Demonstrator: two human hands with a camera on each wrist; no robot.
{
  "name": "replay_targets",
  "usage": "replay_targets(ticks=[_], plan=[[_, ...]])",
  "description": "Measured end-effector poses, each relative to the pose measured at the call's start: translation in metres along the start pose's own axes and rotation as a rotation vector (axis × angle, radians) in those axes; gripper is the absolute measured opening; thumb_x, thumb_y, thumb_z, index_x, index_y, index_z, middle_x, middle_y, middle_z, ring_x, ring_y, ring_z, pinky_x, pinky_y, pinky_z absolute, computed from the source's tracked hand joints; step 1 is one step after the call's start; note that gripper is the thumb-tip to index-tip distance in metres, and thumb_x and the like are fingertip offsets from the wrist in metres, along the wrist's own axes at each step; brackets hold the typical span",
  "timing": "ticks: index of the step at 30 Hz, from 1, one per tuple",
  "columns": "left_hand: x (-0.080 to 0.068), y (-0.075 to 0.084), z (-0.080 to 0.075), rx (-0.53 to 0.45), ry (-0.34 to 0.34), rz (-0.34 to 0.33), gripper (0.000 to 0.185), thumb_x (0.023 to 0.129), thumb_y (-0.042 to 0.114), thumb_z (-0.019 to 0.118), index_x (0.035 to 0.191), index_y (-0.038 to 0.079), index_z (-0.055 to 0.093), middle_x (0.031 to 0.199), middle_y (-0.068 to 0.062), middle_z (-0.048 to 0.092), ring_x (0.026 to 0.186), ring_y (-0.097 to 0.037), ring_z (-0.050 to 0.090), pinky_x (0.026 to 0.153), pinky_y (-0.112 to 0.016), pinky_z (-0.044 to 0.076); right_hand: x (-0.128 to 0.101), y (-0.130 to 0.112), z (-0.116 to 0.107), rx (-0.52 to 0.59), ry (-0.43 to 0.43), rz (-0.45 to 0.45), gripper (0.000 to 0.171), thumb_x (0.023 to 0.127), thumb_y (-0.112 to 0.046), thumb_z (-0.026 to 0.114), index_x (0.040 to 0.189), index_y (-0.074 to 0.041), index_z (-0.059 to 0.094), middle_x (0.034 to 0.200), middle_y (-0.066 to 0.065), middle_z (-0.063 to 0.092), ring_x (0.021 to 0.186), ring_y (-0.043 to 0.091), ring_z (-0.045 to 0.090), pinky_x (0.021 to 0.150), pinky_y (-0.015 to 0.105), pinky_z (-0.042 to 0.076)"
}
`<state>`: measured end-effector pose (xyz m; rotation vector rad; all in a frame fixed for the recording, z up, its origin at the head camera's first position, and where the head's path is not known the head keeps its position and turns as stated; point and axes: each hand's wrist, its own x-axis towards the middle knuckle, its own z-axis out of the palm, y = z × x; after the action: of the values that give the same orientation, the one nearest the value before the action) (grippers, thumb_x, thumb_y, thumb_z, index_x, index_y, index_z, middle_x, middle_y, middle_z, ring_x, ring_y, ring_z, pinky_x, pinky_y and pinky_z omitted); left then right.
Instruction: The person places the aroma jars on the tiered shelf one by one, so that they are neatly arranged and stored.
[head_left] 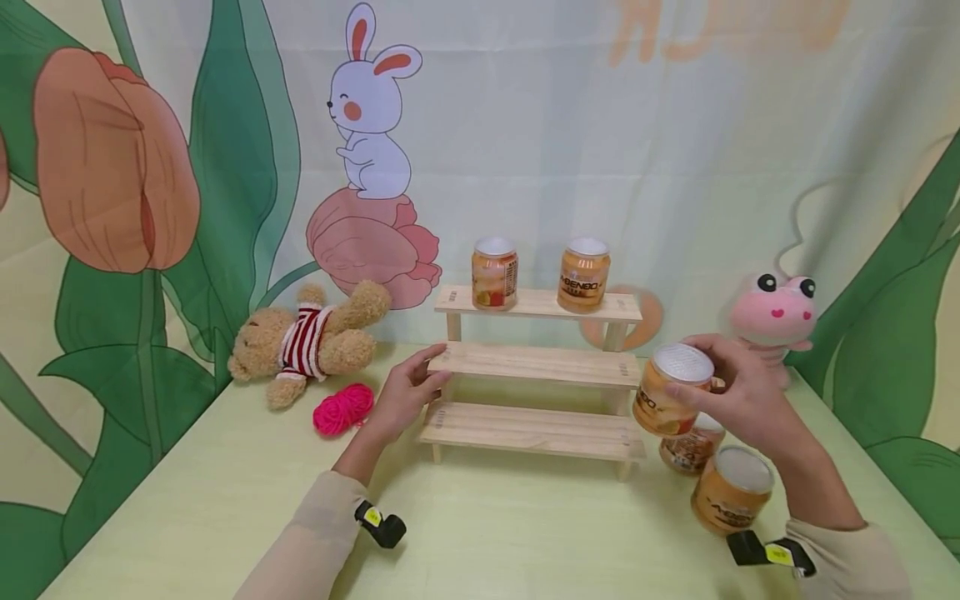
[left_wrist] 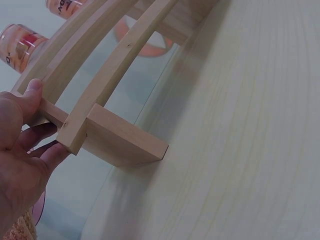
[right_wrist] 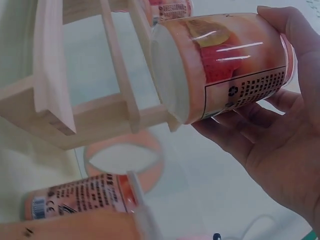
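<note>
**Desk:** What do your hands have at this moment?

**Operator:** My right hand [head_left: 738, 392] is curled round a jar [head_left: 670, 389], lifted off the tabletop [head_left: 225, 492] just right of the wooden rack [head_left: 536, 367], level with its middle step. My left hand [head_left: 405, 396] has its thumb on top of that step's left end and its fingers underneath, bracing the rack.

**Desk:** How will the jar handle?

**Operator:** I judge it rigid and smooth-walled, with a glossy label that could slip, and some weight if full; breakable if it is glass. A wrap round the mid-body, as I hold it in the right wrist view [right_wrist: 225, 65], seems safest.

**Desk:** Anything else nearby?

**Operator:** Two jars [head_left: 540, 275] stand on the top step; two more [head_left: 716, 475] wait on the tabletop beside my right wrist.
</note>
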<state>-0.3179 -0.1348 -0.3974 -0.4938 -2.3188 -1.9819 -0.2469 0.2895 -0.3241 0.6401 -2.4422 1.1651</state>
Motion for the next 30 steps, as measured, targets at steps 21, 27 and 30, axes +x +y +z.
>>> replay_targets(ticks=[21,27,30], plan=[[0.011,-0.025,-0.002,0.0,0.021,0.046,0.053,0.101,0.01,0.061,0.151,0.006,0.044,0.13,-0.023,0.06,0.107,-0.033,0.058,0.096,-0.049,0.051,0.009,-0.016,0.081,0.199,-0.2,0.014,0.043,0.093,-0.019,0.074,0.127,-0.004,0.053,0.114,0.009,0.062,0.101,0.023,0.063,0.08,0.031,0.056],[0.011,-0.025,0.0,-0.001,0.02,0.058,0.053,0.1,0.011,0.063,0.149,0.004,0.046,0.123,-0.022,0.064,0.104,-0.036,0.058,0.092,-0.044,0.054,0.013,-0.024,0.1,0.249,-0.196,-0.02,0.042,0.093,-0.017,0.074,0.126,-0.002,0.053,0.112,0.01,0.062,0.099,0.023,0.064,0.078,0.032,0.057],[0.01,-0.025,0.0,-0.001,0.027,0.059,0.053,0.099,0.011,0.063,0.149,0.004,0.046,0.124,-0.021,0.064,0.103,-0.039,0.058,0.092,-0.044,0.054,0.018,-0.026,0.111,0.263,-0.185,-0.004,0.043,0.093,-0.018,0.073,0.127,-0.002,0.052,0.113,0.011,0.06,0.099,0.023,0.063,0.076,0.032,0.057]])
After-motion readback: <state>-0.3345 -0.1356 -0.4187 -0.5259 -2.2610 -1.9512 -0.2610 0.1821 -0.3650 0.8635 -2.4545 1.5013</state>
